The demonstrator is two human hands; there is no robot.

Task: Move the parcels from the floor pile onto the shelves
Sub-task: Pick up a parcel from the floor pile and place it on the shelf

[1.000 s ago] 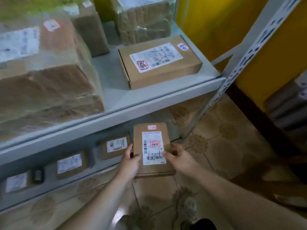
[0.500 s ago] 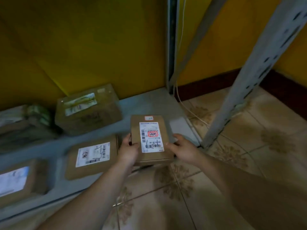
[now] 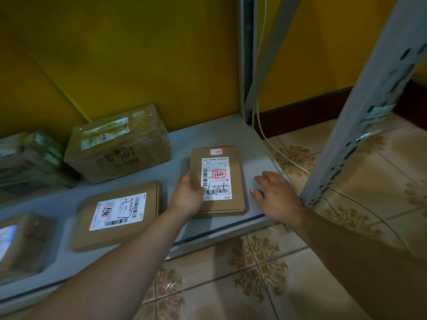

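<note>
Now your left hand (image 3: 188, 197) holds the left edge of the small parcel (image 3: 221, 181), thumb on top, likely to steady it flat on the low shelf (image 3: 261, 155). Your right hand (image 3: 275, 192) hangs just beside it, fingers loose, holding nothing. The label faces up, easy to read.

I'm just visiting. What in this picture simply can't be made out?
Head view only:
- Label print on the small parcel: too small and blurred to read.
- Fingertips of the left hand: out of sight at that parcel's left edge, so I cannot tell whether it lies flat on the shelf.
- Parcel at the left edge: cut off by the frame and blurred.
- Floor pile: outside the frame.
</note>
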